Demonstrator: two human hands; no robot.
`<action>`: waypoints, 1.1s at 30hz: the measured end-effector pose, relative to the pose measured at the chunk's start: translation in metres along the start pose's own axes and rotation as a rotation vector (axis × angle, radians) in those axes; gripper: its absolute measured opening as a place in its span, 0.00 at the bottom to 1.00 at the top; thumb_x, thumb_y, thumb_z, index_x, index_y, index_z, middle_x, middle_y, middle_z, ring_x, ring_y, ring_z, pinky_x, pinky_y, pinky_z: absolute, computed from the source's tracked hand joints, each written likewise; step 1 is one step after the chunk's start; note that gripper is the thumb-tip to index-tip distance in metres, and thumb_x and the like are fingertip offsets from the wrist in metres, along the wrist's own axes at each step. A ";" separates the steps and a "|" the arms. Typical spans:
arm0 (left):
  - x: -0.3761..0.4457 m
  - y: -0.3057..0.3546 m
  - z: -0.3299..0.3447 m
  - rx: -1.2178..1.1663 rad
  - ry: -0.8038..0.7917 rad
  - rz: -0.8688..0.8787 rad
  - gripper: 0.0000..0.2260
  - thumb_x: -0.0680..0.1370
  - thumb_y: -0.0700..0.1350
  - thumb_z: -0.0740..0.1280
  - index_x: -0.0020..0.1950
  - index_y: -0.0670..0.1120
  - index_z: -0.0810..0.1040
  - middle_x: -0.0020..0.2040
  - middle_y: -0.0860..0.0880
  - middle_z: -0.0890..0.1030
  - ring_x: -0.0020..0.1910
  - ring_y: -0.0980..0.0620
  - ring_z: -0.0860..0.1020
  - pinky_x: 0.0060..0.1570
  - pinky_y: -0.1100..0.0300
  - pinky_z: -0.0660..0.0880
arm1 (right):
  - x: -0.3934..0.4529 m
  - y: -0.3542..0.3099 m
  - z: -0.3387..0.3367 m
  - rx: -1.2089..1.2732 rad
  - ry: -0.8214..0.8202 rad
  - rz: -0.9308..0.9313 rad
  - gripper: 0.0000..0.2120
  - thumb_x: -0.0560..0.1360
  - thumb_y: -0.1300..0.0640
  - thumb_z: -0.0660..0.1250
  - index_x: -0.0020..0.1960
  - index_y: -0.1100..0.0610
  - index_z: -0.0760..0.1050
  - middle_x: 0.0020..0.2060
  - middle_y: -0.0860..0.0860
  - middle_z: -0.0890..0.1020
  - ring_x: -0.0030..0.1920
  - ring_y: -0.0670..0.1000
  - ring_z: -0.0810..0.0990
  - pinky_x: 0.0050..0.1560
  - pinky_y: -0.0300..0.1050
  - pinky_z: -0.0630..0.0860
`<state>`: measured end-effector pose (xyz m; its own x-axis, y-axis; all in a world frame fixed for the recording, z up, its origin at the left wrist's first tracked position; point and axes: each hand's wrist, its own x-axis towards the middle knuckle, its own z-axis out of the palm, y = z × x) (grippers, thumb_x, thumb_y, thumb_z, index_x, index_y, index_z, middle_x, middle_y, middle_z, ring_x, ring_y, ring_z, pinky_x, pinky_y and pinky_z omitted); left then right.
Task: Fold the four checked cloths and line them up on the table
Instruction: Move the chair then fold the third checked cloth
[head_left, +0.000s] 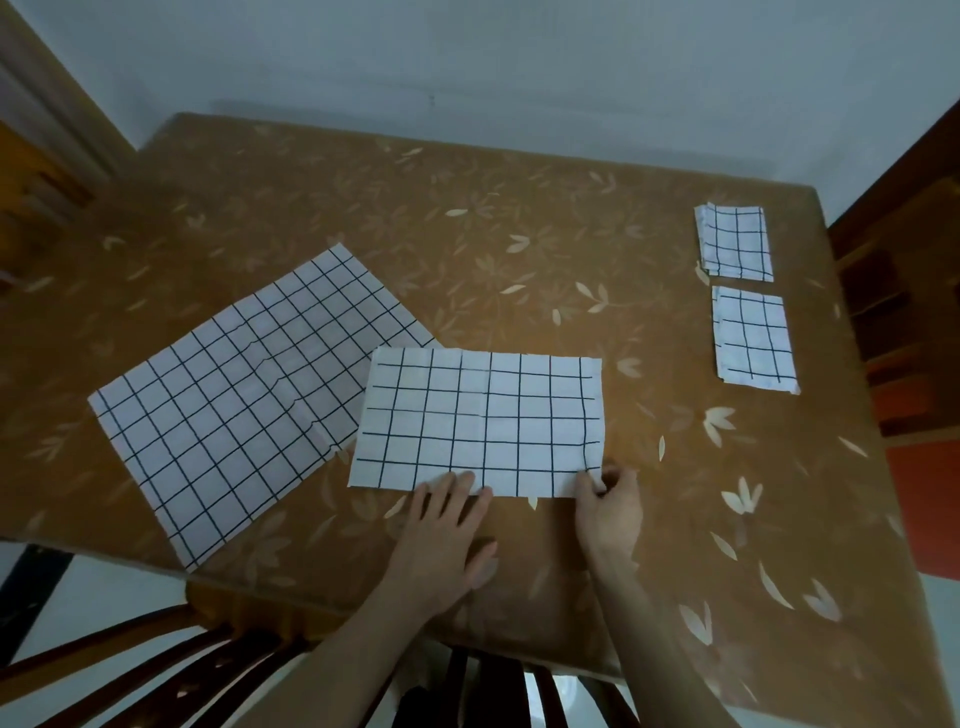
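Observation:
A white cloth with black checks, folded once into a long rectangle (478, 423), lies in front of me. My left hand (447, 535) lies flat, its straight fingertips pressing the cloth's near edge. My right hand (610, 506) pinches the near right corner of the same cloth. To the left, an unfolded checked cloth (234, 395) is spread at an angle, its right edge tucked under the folded one. Two small folded checked cloths sit at the right, one farther (735, 241) and one nearer (756, 338), in a row.
The table (467, 234) wears a brown cover with a pale leaf print. A dark wooden chair (156, 660) stands at the near edge, below my arms. More wooden furniture (893, 291) stands off the table's right side. A wall runs behind.

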<state>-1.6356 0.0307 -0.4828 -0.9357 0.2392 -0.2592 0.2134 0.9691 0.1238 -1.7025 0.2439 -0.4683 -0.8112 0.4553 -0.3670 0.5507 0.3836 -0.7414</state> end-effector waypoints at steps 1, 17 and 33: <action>0.000 -0.001 -0.001 0.002 -0.006 -0.004 0.29 0.82 0.64 0.56 0.79 0.51 0.67 0.78 0.46 0.69 0.77 0.42 0.66 0.74 0.37 0.66 | -0.002 -0.002 -0.002 0.098 -0.021 0.009 0.06 0.79 0.56 0.68 0.53 0.57 0.73 0.45 0.51 0.81 0.52 0.61 0.80 0.50 0.50 0.72; -0.009 -0.032 -0.020 -0.146 0.104 -0.052 0.25 0.84 0.61 0.53 0.76 0.50 0.69 0.76 0.49 0.69 0.76 0.47 0.68 0.76 0.47 0.64 | -0.072 -0.085 0.055 0.266 -0.036 -0.391 0.11 0.83 0.49 0.66 0.53 0.52 0.85 0.48 0.48 0.79 0.51 0.42 0.78 0.52 0.31 0.72; -0.021 -0.128 -0.001 -0.412 0.329 -0.067 0.21 0.84 0.51 0.57 0.75 0.45 0.69 0.68 0.47 0.78 0.66 0.48 0.76 0.68 0.50 0.74 | -0.106 -0.061 0.183 -0.249 -0.226 -0.738 0.20 0.83 0.48 0.58 0.69 0.51 0.80 0.67 0.50 0.80 0.67 0.52 0.75 0.65 0.54 0.76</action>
<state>-1.6432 -0.0987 -0.4920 -0.9963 0.0817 0.0268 0.0841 0.8617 0.5005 -1.6860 0.0252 -0.4873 -0.9879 -0.1486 0.0436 -0.1364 0.7010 -0.7000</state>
